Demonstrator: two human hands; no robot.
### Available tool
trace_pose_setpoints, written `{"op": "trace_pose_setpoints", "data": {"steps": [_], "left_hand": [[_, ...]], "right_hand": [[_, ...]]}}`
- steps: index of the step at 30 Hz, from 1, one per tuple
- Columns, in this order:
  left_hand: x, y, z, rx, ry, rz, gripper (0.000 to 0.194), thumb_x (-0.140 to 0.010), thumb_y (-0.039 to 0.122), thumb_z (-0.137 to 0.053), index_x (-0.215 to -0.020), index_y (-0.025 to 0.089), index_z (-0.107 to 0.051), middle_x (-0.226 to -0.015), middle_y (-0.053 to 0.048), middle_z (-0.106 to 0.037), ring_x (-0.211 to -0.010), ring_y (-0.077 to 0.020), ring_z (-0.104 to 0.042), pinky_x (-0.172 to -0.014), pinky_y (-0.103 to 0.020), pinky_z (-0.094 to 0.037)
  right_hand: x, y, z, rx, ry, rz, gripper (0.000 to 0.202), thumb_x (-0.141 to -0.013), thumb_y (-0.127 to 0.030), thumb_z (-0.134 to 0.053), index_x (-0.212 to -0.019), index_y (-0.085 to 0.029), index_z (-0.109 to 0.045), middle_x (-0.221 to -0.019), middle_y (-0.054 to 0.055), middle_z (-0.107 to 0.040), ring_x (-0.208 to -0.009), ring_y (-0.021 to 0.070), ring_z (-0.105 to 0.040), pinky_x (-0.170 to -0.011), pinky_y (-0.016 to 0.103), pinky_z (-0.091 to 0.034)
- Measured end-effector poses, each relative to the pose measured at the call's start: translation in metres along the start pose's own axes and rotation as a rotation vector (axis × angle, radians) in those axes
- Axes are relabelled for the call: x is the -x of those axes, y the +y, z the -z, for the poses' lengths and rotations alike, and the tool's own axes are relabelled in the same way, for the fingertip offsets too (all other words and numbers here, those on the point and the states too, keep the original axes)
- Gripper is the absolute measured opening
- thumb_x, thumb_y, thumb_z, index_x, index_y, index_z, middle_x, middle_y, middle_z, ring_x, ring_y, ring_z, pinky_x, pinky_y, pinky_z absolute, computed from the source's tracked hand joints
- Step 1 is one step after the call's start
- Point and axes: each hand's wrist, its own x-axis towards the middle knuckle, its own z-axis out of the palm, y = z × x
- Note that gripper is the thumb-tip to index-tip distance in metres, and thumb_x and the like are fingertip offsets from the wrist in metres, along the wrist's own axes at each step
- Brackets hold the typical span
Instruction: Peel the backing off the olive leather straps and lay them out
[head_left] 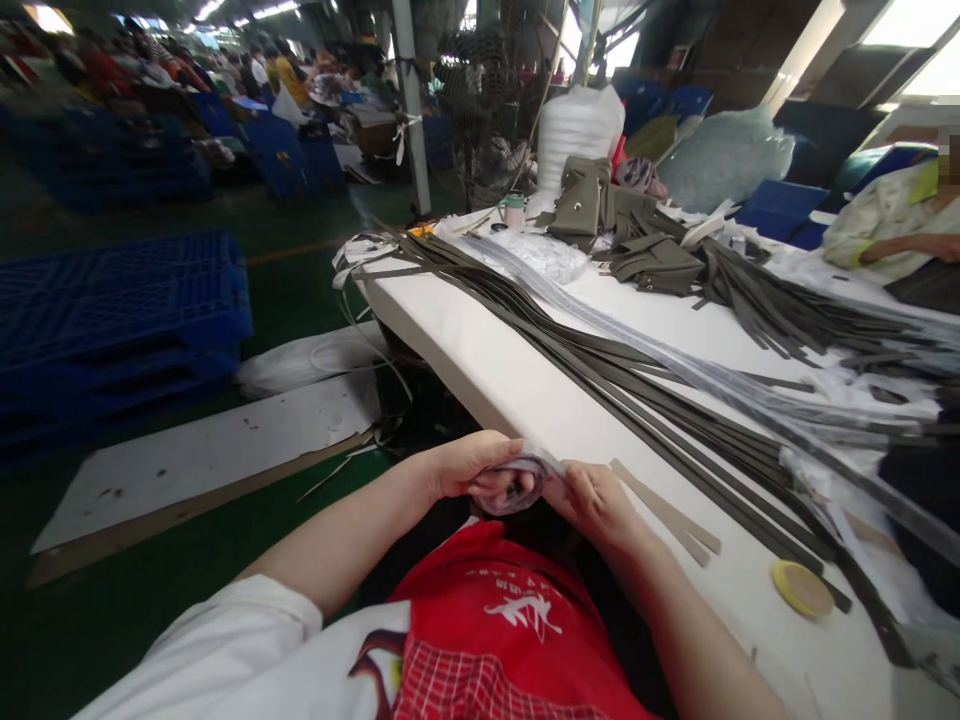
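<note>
My left hand is closed around a coiled strap that looks wrapped in clear plastic, its fingers reaching into the coil's middle. On the coil's right side, my right hand pinches the strap's free end. Both hands are above my lap, close to the front edge of the white table. Long dark olive straps lie in a bundle along the tabletop, with a plastic-sleeved strip beside them. Two short tan strips and a yellow tape roll rest to the right of my right hand.
Olive bag pieces and more straps are heaped across the table, near a mug. A co-worker sits at the right. Blue pallets and a white board are on the floor at left.
</note>
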Motion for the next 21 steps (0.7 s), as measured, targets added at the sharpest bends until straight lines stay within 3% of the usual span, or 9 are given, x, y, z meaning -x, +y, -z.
{"op": "trace_pose_setpoints", "data": {"steps": [3,6,10,13,16,19,21], "left_hand": [[-0.008,-0.003,-0.007,0.216,0.025,-0.113,0.050,-0.071,0.057,-0.077,-0.085,0.009,-0.069,-0.038,0.013,-0.032,-0.031,-0.0024,-0.027,-0.055,-0.023,-0.046],[-0.020,-0.011,-0.019,0.440,0.072,-0.218,0.042,-0.072,0.047,-0.080,-0.089,0.010,-0.069,-0.043,0.012,-0.035,-0.036,-0.0017,-0.029,-0.065,-0.022,-0.049],[-0.030,-0.024,-0.027,0.512,0.107,-0.274,0.043,-0.072,0.047,-0.081,-0.092,0.011,-0.068,-0.050,0.011,-0.038,-0.043,-0.0023,-0.036,-0.074,-0.023,-0.050],[-0.031,-0.029,-0.023,0.258,0.211,-0.257,0.055,-0.073,0.060,-0.074,-0.097,0.011,-0.067,-0.064,0.003,-0.057,-0.057,-0.0089,-0.053,-0.069,-0.025,-0.048],[-0.031,-0.034,-0.023,-0.156,0.391,-0.279,0.058,-0.086,0.064,-0.055,-0.114,0.014,-0.064,-0.091,-0.006,-0.068,-0.080,-0.0166,-0.061,-0.078,-0.029,-0.048],[-0.031,-0.045,-0.036,-0.591,0.287,-0.240,0.046,-0.096,0.051,-0.043,-0.114,0.017,-0.069,-0.105,-0.009,-0.071,-0.096,-0.0208,-0.064,-0.090,-0.032,-0.047],[-0.029,-0.056,-0.048,-0.751,0.209,-0.211,0.040,-0.098,0.042,-0.041,-0.111,0.019,-0.071,-0.111,-0.008,-0.072,-0.102,-0.0217,-0.064,-0.093,-0.031,-0.046]], "right_hand": [[-0.001,-0.004,-0.031,-0.179,0.102,0.059,0.061,-0.091,-0.070,-0.029,-0.086,-0.020,-0.062,-0.065,0.003,-0.057,-0.060,0.0180,-0.051,-0.055,0.028,-0.040],[-0.002,-0.011,-0.051,-0.363,0.195,-0.022,0.059,-0.091,-0.071,-0.030,-0.083,-0.020,-0.059,-0.062,0.003,-0.055,-0.055,0.0176,-0.049,-0.052,0.029,-0.041],[0.003,-0.011,-0.040,-0.429,0.191,-0.130,0.054,-0.092,-0.067,-0.033,-0.083,-0.020,-0.057,-0.056,0.000,-0.052,-0.049,0.0158,-0.046,-0.048,0.028,-0.040],[0.015,-0.008,-0.012,-0.306,0.111,-0.077,0.045,-0.093,-0.058,-0.042,-0.097,-0.019,-0.063,-0.078,0.004,-0.067,-0.069,0.0193,-0.060,-0.065,0.029,-0.049],[0.032,-0.007,0.007,-0.188,-0.071,-0.070,0.039,-0.090,-0.052,-0.053,-0.110,-0.022,-0.068,-0.099,0.004,-0.072,-0.088,0.0229,-0.065,-0.082,0.032,-0.049],[0.047,-0.005,0.004,-0.157,-0.184,-0.175,0.034,-0.082,-0.052,-0.064,-0.091,-0.021,-0.073,-0.080,0.002,-0.073,-0.074,0.0212,-0.064,-0.071,0.029,-0.050],[0.056,-0.001,-0.007,-0.175,-0.213,-0.222,0.034,-0.080,-0.052,-0.067,-0.083,-0.018,-0.073,-0.071,0.001,-0.070,-0.066,0.0185,-0.061,-0.064,0.026,-0.048]]}}
